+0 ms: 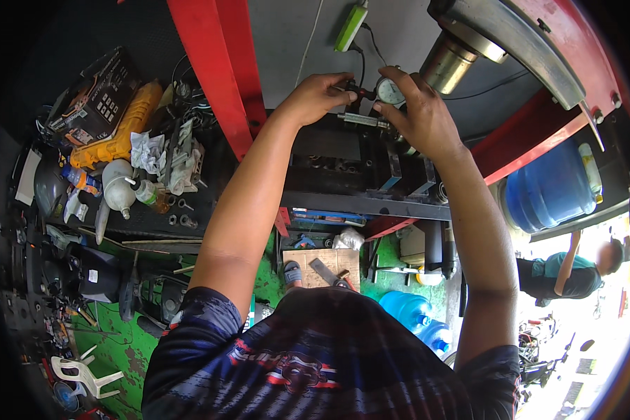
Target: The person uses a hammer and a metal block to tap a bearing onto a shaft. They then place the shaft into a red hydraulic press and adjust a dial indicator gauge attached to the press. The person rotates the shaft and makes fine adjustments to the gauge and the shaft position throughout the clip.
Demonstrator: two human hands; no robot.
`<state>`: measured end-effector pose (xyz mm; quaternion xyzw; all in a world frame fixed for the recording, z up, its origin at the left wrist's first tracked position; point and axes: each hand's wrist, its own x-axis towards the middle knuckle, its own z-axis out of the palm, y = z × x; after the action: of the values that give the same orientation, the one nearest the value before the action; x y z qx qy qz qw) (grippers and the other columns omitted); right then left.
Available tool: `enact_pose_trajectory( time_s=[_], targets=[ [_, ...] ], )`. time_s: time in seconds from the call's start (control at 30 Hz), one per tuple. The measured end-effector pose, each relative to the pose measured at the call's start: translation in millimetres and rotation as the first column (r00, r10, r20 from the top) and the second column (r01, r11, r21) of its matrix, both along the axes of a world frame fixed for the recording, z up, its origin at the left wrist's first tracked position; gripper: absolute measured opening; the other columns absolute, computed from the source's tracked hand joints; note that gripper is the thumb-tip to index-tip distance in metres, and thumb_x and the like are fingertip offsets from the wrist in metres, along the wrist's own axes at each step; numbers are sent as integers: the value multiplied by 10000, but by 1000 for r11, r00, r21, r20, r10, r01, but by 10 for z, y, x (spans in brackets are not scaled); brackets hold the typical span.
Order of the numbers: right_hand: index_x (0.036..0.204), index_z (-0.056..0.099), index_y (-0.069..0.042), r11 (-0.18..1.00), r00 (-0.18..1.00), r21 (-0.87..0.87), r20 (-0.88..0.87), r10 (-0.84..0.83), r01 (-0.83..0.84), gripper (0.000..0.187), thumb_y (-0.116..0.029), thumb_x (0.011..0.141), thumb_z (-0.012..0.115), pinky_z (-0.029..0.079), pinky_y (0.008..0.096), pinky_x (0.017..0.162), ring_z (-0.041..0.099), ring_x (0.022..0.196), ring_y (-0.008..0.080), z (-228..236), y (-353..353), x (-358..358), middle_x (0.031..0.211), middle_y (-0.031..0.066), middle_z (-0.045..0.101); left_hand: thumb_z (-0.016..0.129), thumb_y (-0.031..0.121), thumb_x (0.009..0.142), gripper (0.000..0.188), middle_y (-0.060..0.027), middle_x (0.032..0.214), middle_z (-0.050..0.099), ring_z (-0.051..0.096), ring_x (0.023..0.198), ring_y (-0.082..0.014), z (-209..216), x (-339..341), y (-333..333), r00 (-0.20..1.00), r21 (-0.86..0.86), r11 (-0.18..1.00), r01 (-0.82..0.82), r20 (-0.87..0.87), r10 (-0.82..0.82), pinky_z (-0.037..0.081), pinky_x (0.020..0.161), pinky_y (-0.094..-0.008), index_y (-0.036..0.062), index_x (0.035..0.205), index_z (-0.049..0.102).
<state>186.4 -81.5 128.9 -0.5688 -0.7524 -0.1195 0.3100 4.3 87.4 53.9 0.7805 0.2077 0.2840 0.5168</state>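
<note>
A round white-faced dial gauge (390, 91) sits in front of me at the red-framed stand. My right hand (425, 117) is curled around it, with fingers at its top and the thumb at its lower edge. To the left of the dial, my left hand (313, 98) pinches a small dark part, whose kind I cannot make out. Just below the gauge lies a ribbed silvery metal rod (362, 120). The black metal bed (371, 204) of the stand runs beneath both hands.
A shiny metal cylinder (449, 63) hangs close to my right hand. Red beams (220, 70) rise at the left. A cluttered bench holds a yellow case (122, 126). Blue water jugs (549, 185) stand at right, where another person (563, 273) is. Cardboard (339, 260) lies below.
</note>
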Motion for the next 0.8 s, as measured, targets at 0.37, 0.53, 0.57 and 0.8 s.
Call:
enact_pose_trajectory(
  time_s=[0.37,0.53,0.57,0.8],
  targets=[
    [1360,538,-165,1000,1000,16,-14,13,-13,528,-200,890,778,542,511,867,669,1017,432,-13,2,7,1067,178,696,674,166,1014,498,-92,1177,724,678,1042,-136,-78,86,-12,997,-134,991,25,78,-15,531,966,-282,-5,1463,541],
    [1364,537,-166,999,1000,31,-6,13,-13,533,-199,889,778,539,512,873,667,1012,439,-41,17,18,1063,180,695,662,162,1020,477,-73,1148,731,675,1034,-127,-100,95,5,999,-73,997,9,45,-6,521,961,-284,-4,1453,550],
    [1365,537,-166,1000,1000,27,-8,11,-11,533,-199,890,778,538,513,875,666,1014,440,-42,7,19,1063,182,695,659,158,1021,472,-71,1147,732,675,1034,-128,-82,92,-11,999,-68,998,4,39,-1,519,960,-284,-5,1451,551],
    [1365,539,-166,999,1000,42,-3,21,-21,529,-216,894,776,536,518,879,665,1019,442,-43,18,20,1065,188,694,648,132,1021,443,-76,1163,730,672,1053,-127,-129,102,64,997,21,999,39,66,-41,519,972,-282,-22,1426,556]
  ],
)
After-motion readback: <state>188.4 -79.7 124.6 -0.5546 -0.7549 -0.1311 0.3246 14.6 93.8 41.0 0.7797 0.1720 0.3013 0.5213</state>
